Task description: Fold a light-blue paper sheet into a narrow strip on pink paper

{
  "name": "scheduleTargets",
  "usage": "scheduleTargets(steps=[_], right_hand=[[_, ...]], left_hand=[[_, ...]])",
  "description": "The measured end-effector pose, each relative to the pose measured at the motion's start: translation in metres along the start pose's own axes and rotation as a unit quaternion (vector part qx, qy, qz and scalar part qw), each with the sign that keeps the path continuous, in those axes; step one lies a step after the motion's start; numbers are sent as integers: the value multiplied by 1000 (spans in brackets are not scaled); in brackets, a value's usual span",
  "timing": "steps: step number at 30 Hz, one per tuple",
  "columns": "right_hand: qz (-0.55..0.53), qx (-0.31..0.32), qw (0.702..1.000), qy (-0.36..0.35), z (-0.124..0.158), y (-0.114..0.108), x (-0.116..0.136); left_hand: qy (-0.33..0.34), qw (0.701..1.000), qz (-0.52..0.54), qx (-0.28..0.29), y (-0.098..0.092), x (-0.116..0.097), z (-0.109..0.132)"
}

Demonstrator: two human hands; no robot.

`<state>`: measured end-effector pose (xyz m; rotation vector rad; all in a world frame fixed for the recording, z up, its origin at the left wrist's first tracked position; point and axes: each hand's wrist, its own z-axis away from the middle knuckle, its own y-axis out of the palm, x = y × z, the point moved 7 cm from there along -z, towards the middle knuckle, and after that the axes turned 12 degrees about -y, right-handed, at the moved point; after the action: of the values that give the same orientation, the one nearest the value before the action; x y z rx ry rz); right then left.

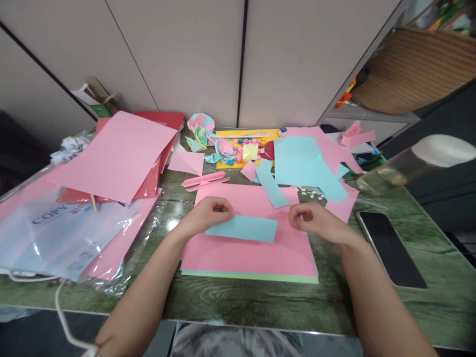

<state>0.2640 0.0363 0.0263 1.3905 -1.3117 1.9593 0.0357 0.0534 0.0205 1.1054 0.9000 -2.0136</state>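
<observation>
A light-blue paper strip [253, 229] is pinched at its left end by my left hand [211, 214]. It lies slightly raised over a stack of coloured paper [245, 260], pink on top with blue and green edges showing below. To the right of the strip, apart from it, my right hand [308, 217] has its fingers curled to the thumb, and I see nothing in them. Just beyond the hands a second blue strip [273, 186] rests across the stack's far edge. Folded pink paper strips [206, 181] sit at the stack's far left corner.
Pink sheets [122, 153] and a plastic paper package [74, 233] cover the left side. Folded paper flowers [201, 131] and a yellow sheet [226, 135] with small beads stand at the back. Blue paper [297, 161], a phone [390, 248] and a clear bottle [394, 173] are rightward.
</observation>
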Motion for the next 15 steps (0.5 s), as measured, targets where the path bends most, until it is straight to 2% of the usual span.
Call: scheduleTargets(steps=[2,4,9,12,15], right_hand=[[-7,-38,999,5,-1,-5,-3],[-18,-59,998,1,-5,-1,-1],[-14,-34,999,0,-13,31,11],[13,-30,999,4,-14,41,11],[43,-4,999,-13,-13,51,13]], left_hand=[[-3,1000,2,0,1,2,-2],[-4,1000,1,6,7,3,-4],[-4,1000,-9,16,20,2,-4],[-2,999,-32,20,23,2,-2],[1,997,-55,50,31,3,2]])
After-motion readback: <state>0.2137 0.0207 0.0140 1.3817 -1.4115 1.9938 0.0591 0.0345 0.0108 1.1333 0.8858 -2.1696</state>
